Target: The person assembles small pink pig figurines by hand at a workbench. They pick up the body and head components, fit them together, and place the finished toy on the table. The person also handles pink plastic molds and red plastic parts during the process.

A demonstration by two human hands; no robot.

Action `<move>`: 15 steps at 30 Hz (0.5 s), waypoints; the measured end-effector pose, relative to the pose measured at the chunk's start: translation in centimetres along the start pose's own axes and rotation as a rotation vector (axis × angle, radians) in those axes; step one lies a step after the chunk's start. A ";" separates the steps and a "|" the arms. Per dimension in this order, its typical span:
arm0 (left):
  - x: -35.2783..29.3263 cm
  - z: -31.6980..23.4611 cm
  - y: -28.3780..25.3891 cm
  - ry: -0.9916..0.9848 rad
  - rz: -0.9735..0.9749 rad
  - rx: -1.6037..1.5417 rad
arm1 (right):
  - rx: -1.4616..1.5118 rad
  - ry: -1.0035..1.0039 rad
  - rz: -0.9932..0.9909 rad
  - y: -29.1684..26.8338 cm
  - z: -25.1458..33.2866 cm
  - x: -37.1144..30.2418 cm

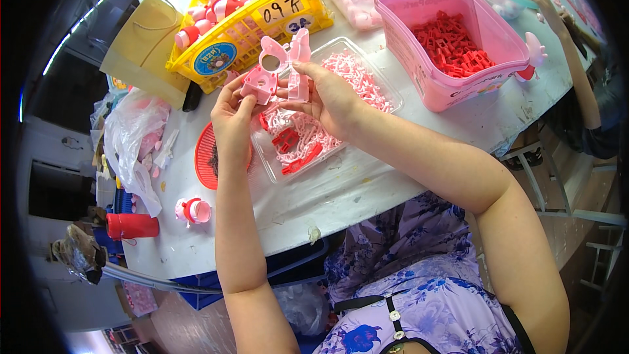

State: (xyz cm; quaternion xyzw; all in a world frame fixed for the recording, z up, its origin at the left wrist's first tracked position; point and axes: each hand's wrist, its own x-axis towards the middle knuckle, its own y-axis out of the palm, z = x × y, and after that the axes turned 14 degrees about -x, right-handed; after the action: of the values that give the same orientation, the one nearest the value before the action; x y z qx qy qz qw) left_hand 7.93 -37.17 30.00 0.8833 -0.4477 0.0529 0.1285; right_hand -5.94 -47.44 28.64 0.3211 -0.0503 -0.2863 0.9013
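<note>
While a white rectangular label fronts the yellow basket (262, 19), both hands' fingers (236, 95) clamp pink plastic pieces (278, 72).

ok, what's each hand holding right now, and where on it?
Left hand pinches a pink moulded plastic shell piece by its lower edge; right hand grips a second pink plastic piece at its lower side.

This is a small toy-assembly workshop, as shown by a white worktable (406, 177) crowded along its far edge with a yellow basket (252, 33) of pink and red toy parts, a pink tub (419, 72) of red plastic pieces, and a clear tray (386, 92) of pink parts near its middle.
</note>
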 end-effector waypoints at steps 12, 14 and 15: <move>-0.1 -0.1 0.2 0.014 0.005 0.027 | -0.006 -0.025 -0.036 -0.2 -0.2 0.3; -0.2 -0.1 0.2 0.025 -0.005 0.035 | -0.010 -0.020 -0.067 -0.1 -0.2 0.3; -0.2 -0.1 0.2 0.034 -0.015 0.042 | -0.012 -0.018 -0.081 -0.1 -0.2 0.3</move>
State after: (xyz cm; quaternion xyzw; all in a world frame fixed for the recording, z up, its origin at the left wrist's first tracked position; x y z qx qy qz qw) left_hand 7.70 -37.10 30.12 0.8882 -0.4375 0.0766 0.1179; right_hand -5.67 -47.58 28.40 0.3149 -0.0438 -0.3258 0.8904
